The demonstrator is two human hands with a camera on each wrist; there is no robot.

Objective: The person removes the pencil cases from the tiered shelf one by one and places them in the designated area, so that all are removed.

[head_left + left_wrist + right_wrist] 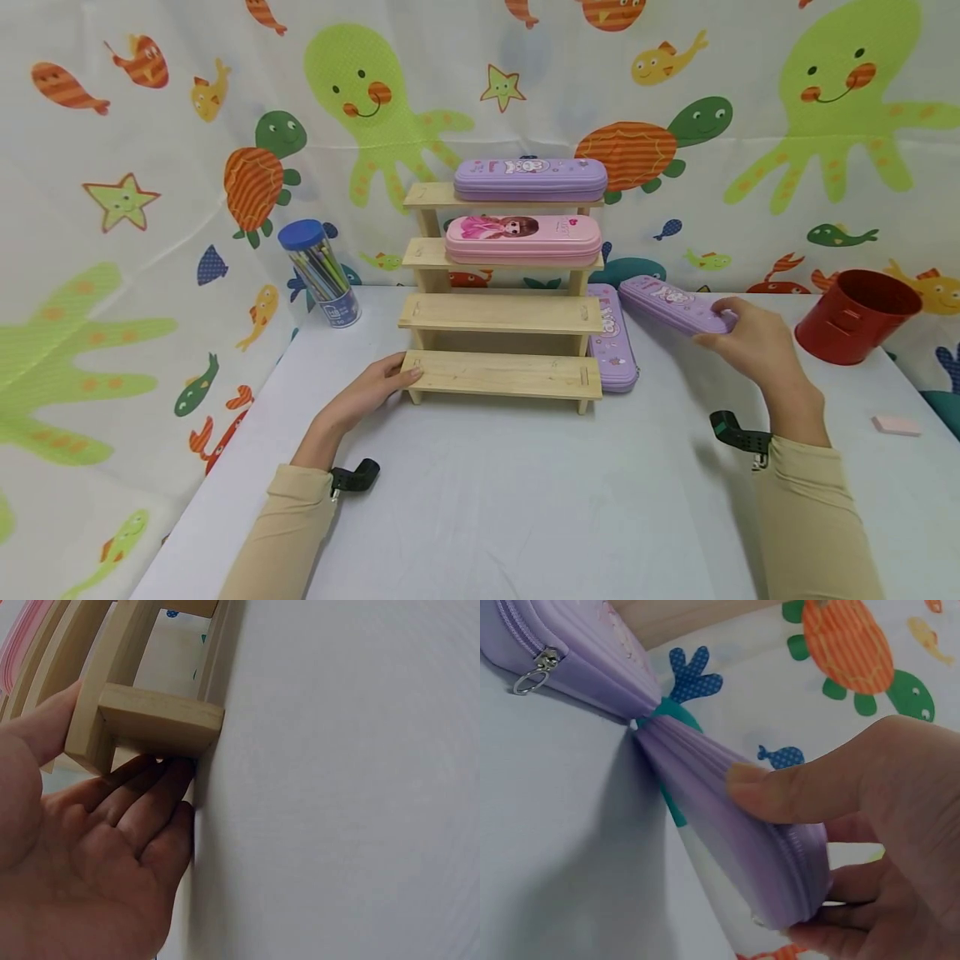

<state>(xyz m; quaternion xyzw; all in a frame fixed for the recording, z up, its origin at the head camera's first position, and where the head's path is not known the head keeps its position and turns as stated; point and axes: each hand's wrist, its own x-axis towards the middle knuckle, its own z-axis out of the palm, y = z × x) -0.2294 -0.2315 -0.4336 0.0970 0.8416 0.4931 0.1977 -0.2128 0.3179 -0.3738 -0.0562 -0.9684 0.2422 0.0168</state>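
A light wooden step rack [498,312] with several tiers stands in the middle of the table. At the left end of its lowest tier, my left hand [372,390] grips the board, thumb on top; in the left wrist view the fingers [154,810] reach in beside the rack's leg [161,720]. My right hand [757,342] holds a purple pencil case [667,302] by its near end, thumb on one side, fingers on the other. The held case slants, its near end raised. Another purple pencil case [613,337] lies against the rack's right side.
Purple [532,185] and pink [523,243] pencil cases lie on the rack's two upper tiers. A blue-lidded jar of pencils [322,271] stands back left. To the right are a red metal bucket [847,321] and a pale pink eraser-like block [896,426]. A patterned curtain [525,100] hangs behind.
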